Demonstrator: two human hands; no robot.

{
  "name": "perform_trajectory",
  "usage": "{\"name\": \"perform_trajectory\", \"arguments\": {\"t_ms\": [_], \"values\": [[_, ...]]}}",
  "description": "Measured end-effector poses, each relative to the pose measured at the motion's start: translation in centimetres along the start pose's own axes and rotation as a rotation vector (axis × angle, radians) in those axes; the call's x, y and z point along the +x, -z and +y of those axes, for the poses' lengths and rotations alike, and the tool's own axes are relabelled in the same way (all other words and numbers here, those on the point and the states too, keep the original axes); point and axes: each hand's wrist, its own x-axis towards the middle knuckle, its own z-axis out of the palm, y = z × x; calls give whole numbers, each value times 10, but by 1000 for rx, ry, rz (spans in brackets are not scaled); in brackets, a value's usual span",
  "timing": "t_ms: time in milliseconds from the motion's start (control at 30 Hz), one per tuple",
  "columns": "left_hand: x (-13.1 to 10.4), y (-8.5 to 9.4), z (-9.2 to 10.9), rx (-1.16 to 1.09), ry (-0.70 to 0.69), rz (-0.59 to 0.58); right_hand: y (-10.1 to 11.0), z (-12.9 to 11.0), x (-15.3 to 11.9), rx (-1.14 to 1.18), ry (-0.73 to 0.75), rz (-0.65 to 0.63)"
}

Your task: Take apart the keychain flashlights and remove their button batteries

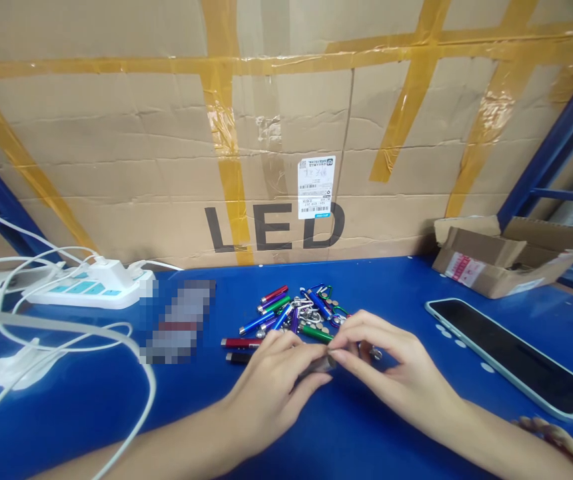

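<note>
My left hand (279, 373) is closed around a small greyish cylindrical piece (322, 363), mostly hidden by the fingers. The thumb and forefinger of my right hand (391, 353) pinch at the end of that piece; whatever else they grip is too small to tell. Just beyond the hands lies a pile of small metal tubes in red, blue, purple and green, among them a green tube (316, 333), with carabiner clips and small round discs. A red tube (240, 343) and a black tube (238, 358) lie left of the pile, beside my left hand.
A white power strip (116, 293) with looping cables stands at the left, near a pixelated object (181, 323). At the right are a phone (516, 357), round discs (487, 367) and an open cardboard box (496, 267). A large taped carton (166, 167) stands behind.
</note>
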Motion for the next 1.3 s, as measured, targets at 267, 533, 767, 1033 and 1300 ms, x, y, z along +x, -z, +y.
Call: {"name": "perform_trajectory", "arguments": {"t_ms": [267, 533, 767, 1033, 1300], "values": [[1, 0, 0, -13, 54, -53, 0, -1, -1, 43, -162, -88], [2, 1, 1, -23, 73, -66, -3, 1, 2, 138, -383, -146], [1, 1, 1, -13, 55, -54, -4, 3, 3, 366, -616, -217], [1, 1, 1, 23, 28, -40, -5, 6, 4, 440, -676, -267], [1, 1, 2, 11, 40, -29, -1, 0, 0, 45, -162, -98]]}}
